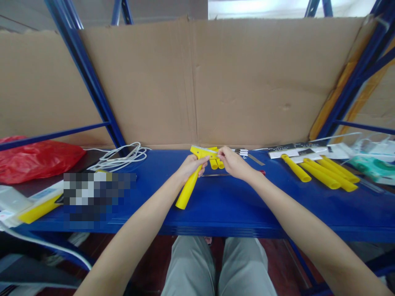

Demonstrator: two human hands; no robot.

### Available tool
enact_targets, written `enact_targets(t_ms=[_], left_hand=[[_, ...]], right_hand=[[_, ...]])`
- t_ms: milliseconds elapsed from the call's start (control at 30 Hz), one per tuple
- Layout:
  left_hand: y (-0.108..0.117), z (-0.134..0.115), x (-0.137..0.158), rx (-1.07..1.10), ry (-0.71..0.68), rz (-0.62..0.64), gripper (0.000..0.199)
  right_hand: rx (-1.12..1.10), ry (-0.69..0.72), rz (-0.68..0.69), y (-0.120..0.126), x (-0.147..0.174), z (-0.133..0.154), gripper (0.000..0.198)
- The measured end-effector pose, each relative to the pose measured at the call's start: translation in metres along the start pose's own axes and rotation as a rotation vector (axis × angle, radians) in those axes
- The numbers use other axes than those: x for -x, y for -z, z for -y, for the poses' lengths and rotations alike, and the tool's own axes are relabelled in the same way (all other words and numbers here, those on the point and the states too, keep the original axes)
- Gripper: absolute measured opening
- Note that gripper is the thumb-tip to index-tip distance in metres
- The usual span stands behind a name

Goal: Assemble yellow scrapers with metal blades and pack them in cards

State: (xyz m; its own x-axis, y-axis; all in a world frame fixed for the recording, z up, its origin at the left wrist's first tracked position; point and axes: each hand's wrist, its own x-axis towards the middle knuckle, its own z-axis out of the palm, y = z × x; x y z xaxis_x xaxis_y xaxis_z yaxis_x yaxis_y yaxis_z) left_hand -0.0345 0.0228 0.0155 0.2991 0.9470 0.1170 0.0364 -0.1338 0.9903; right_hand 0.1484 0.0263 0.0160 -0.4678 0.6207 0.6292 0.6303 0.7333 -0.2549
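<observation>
A yellow T-shaped scraper (187,190) is held above the blue tabletop, its tubular handle slanting down toward me. My left hand (189,166) is closed around it just below the wide head. At the right end of that head, my right hand (233,162) is closed in a pinch; whatever sits between the fingertips is too small to make out. Behind the hands lie more yellow tool parts (213,164), partly hidden. A thin metal rod (216,175) lies beneath the right hand, and a small red end (262,172) shows by the right wrist.
Several yellow handles (321,174) lie at right near black-and-white packets (282,150). Flat blade-like strips (256,159) rest behind my right hand. At left are a coiled white cable (131,158) and a red bag (37,158). Cardboard (247,82) walls off the back.
</observation>
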Motion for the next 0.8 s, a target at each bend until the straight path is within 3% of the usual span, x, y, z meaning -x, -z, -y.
enact_targets(t_ms=[233, 633, 800], left_hand=[[0.003, -0.009, 0.010, -0.052, -0.149, 0.095, 0.042], [0.002, -0.020, 0.021, -0.270, -0.370, -0.010, 0.055], [-0.001, -0.019, 0.021, -0.340, -0.359, -0.076, 0.052]], right_hand=[[-0.035, 0.044, -0.097, 0.008, 0.000, 0.011, 0.010], [0.036, 0.160, -0.211, 0.015, 0.003, 0.025, 0.013], [0.108, 0.162, -0.226, 0.012, 0.004, 0.028, 0.012]])
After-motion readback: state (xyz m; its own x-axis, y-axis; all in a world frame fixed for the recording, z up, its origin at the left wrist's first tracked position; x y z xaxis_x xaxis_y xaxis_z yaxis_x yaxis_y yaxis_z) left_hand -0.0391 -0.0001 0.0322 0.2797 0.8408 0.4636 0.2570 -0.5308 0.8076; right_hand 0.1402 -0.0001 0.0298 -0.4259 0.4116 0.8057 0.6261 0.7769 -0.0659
